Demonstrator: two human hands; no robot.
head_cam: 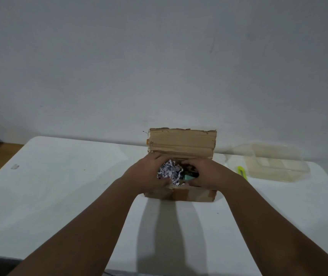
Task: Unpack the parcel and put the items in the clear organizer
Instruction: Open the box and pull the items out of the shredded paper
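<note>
both hands are in the open box [181, 194] at the centre of the frame, its flap [182, 143] standing up behind them. the left hand [149, 174] is cupped around a wad of shredded paper [169, 173], fingers curled over its left side — it looks like a loose hold, though how firmly it grips i cannot tell. the right hand [205, 174] is bent over the right half of the opening with its fingers tucked in; whether it has closed on anything i cannot tell. between the hands a small teal item [189, 177] shows among darker contents that are too dim to name.

the step in hand seems to be clearing the filler to reach the items. to do it well, lift the paper out as one clump and set it on the bare table [59, 186] at left, so nothing small rides out hidden in it. keep the box steady with the other hand, since it is light and may slide.

the organizer [276, 166] sits at the right of the frame, well apart from the box, with a yellow-green cutter [242, 172] just beside its left edge — carry items over the cutter, not through it.
</note>
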